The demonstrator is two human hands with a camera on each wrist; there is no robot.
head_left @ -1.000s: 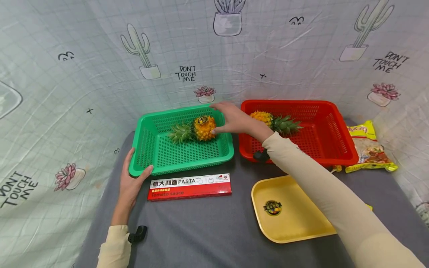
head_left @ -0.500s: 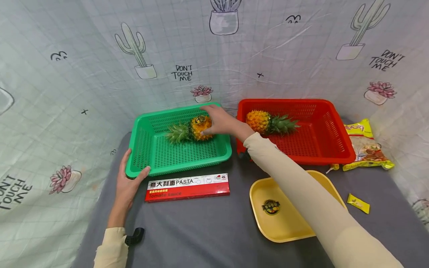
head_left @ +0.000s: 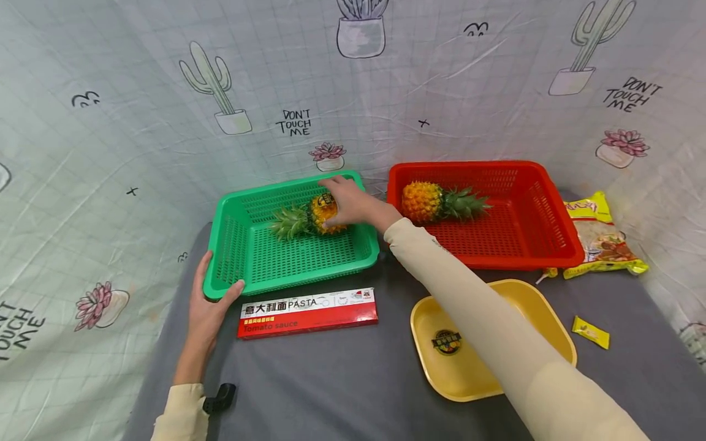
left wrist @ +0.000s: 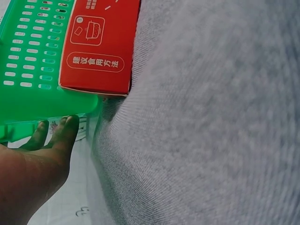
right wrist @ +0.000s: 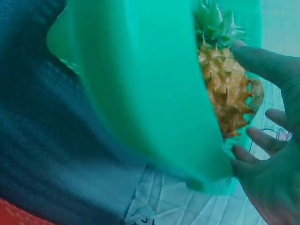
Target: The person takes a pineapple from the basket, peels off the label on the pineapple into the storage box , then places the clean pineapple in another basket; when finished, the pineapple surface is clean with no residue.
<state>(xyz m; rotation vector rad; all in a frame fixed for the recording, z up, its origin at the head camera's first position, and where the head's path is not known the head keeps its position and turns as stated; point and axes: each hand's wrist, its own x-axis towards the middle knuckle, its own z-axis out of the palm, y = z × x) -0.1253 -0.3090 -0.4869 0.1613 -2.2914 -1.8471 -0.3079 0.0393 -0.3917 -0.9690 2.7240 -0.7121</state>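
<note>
In the head view, a small pineapple (head_left: pixel 322 211) with a dark label lies in the green basket (head_left: pixel 298 283), leaves to the left. My right hand (head_left: pixel 349 201) reaches over the basket's right end, partly covering the fruit. In the right wrist view the fingers are spread, with the thumb near the base of the pineapple's leaves (right wrist: pixel 218 23); whether it touches is unclear. My left hand (head_left: pixel 206 312) rests at the basket's near-left corner, thumb at the front and fingers along the left side. From the left wrist view, its fingertips (left wrist: pixel 70 124) lie against the green wall.
A red basket (head_left: pixel 515 262) to the right holds another pineapple (head_left: pixel 421 201). In front lie a red-and-white pasta box (head_left: pixel 309 313) and a yellow tray (head_left: pixel 441 376), partly under my right arm. A yellow food bag (head_left: pixel 601 236) and small yellow packet (head_left: pixel 591 332) lie at right.
My right hand has moved left, away from the red basket and farther over the pineapple in the green one. The left hand stays at the basket's corner. The view has shifted slightly.
</note>
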